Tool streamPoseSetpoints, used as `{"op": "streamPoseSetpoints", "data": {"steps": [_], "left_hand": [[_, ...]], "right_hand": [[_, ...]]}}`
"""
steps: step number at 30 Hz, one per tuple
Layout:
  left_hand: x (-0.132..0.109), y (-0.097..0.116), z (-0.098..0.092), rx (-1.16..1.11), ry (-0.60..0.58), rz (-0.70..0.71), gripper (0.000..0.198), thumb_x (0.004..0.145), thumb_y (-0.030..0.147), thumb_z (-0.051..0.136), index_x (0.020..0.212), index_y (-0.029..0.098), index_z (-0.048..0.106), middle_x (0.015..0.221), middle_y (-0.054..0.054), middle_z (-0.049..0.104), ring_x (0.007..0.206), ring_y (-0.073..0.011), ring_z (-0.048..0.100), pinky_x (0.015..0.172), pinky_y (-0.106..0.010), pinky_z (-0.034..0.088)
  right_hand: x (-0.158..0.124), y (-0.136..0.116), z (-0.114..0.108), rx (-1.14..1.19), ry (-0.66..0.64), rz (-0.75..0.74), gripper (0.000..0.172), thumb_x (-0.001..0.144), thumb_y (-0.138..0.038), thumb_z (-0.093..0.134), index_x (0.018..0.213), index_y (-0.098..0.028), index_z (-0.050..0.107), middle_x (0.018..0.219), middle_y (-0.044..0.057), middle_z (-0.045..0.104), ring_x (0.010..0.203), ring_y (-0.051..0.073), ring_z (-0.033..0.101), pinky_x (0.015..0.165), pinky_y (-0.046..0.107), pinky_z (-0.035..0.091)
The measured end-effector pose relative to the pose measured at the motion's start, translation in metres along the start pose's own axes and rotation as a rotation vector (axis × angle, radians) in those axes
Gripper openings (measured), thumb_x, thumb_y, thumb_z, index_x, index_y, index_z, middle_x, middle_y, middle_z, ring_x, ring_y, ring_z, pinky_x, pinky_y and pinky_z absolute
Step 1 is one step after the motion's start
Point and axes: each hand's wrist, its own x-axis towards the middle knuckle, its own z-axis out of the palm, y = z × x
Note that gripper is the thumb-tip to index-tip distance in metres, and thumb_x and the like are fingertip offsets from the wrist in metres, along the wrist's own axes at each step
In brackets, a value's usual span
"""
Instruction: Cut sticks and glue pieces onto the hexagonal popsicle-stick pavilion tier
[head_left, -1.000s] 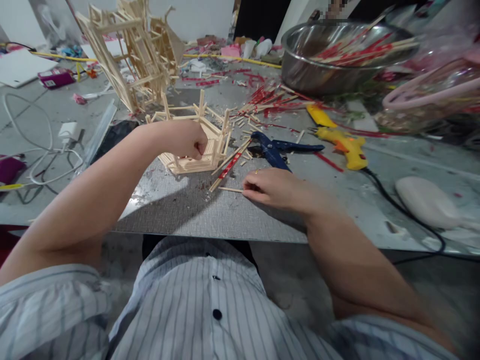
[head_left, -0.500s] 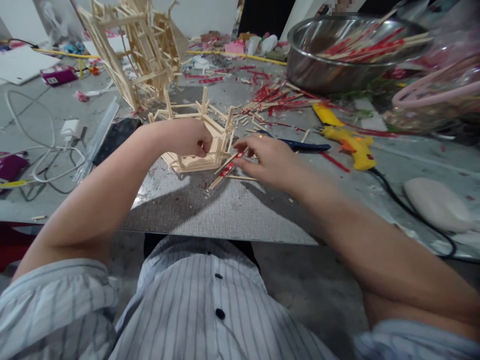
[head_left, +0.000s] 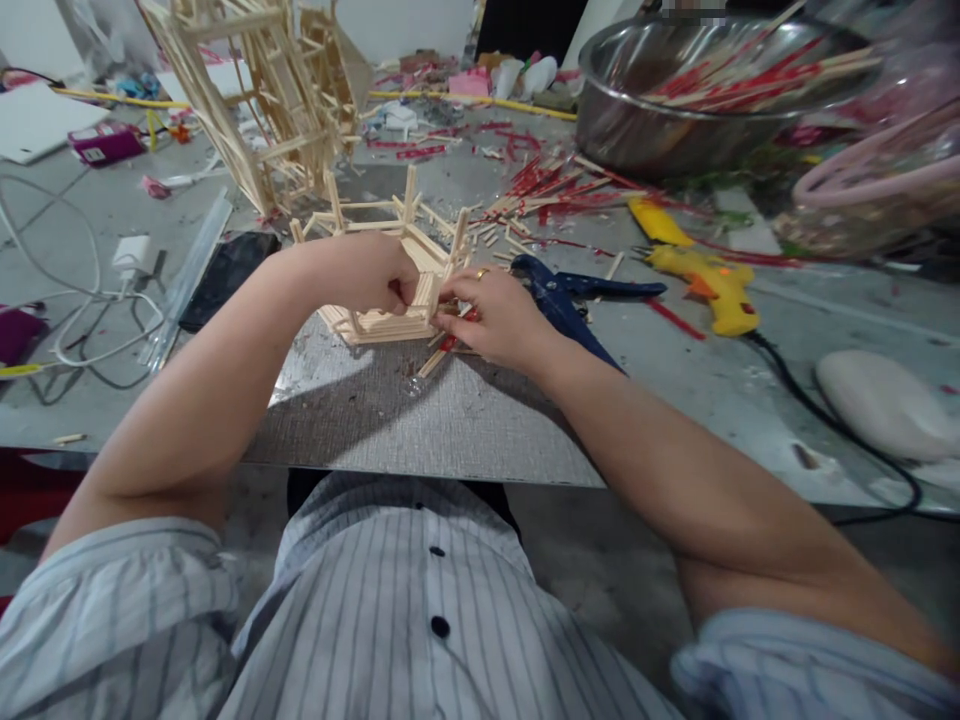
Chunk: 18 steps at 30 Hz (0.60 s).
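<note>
A low, many-sided frame (head_left: 386,328) of pale wooden sticks, with several short upright posts, sits on the grey board. My left hand (head_left: 364,275) is closed over its near left part, thumb and fingers pressed together at the inner floor; what they pinch is hidden. At the frame's near right corner, my right hand (head_left: 495,318) has thumb and forefinger closed around the corner sticks. Beneath that hand lie loose sticks (head_left: 431,364) with red paper on them. A dark blue hand tool (head_left: 559,305) rests just beyond my right hand, partly covered by it.
Behind stands a tall stick structure (head_left: 277,110). A steel basin (head_left: 622,130) with red-wrapped sticks is at the back right. A yellow glue gun (head_left: 709,285) with a black cord lies right, near a white oval object (head_left: 881,405). A black phone-like slab (head_left: 225,285) and white cable lie left.
My right hand has moved left to the frame's corner, and its thumb and forefinger have closed there. More of the blue tool shows. My left hand has stayed nearly in place.
</note>
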Motion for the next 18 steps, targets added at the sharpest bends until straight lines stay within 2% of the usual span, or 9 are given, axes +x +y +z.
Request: {"op": "streamPoseSetpoints", "data": {"steps": [14,18], "left_hand": [[0.0007,0.0005,0.0013,0.019,0.040,0.013,0.023,0.075,0.018,0.055,0.089,0.017,0.074,0.067,0.000,0.067,0.060,-0.0101,0.049,0.059,-0.023,0.032],[0.0009,-0.0021,0.0022,0.021,0.045,0.018,0.023,0.074,0.019,0.054,0.086,0.018,0.073,0.065,0.000,0.066,0.058,-0.0097,0.049,0.058,-0.023,0.031]], "right_hand": [[0.0001,-0.0058,0.0040,-0.065,0.013,0.028,0.015,0.085,-0.023,0.051,0.089,-0.021,0.066,0.094,0.010,0.067,0.097,0.026,0.058,0.091,0.041,0.040],[-0.0007,-0.0092,0.0060,-0.092,0.051,0.055,0.015,0.085,-0.028,0.053,0.091,-0.022,0.066,0.095,0.010,0.067,0.099,0.028,0.057,0.090,0.041,0.038]]}}
